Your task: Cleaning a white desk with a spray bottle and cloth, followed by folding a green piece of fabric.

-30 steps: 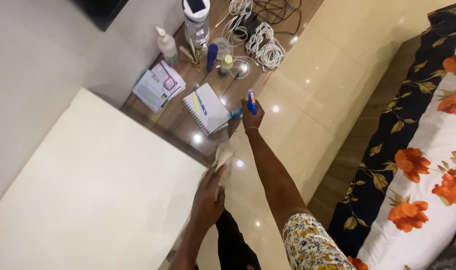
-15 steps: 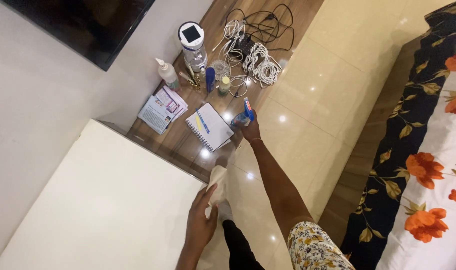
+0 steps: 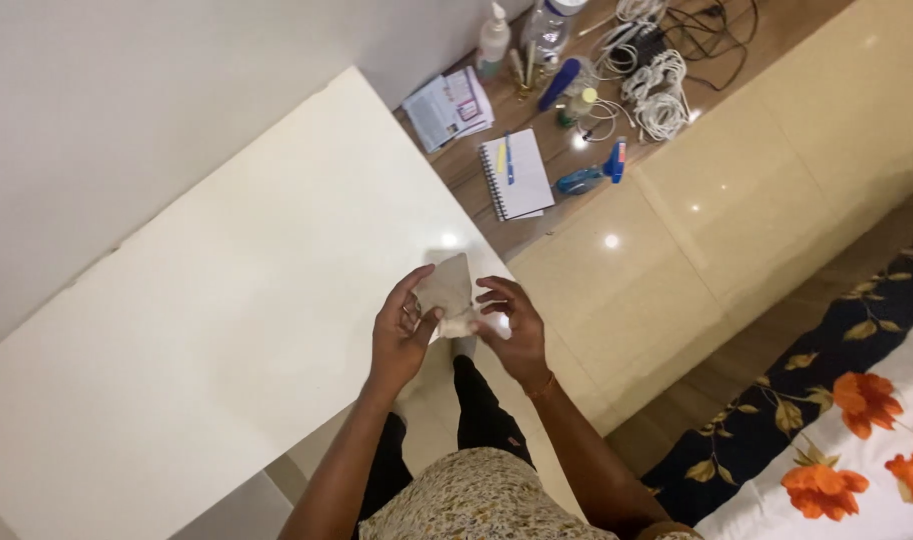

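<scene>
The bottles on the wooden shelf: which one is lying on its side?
The blue spray bottle, lying flat beside the notebook; the white pump bottle stands upright.

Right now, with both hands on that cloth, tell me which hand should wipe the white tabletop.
Probably the left hand: it is on the cloth on the side of the white tabletop, while the right hand is over the floor.

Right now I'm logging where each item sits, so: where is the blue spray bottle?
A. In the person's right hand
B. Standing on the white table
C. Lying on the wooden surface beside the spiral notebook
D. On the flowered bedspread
C: the blue spray bottle lies on the wooden surface next to the spiral notebook, while the left hand and the right hand together hold only a pale cloth.
</scene>
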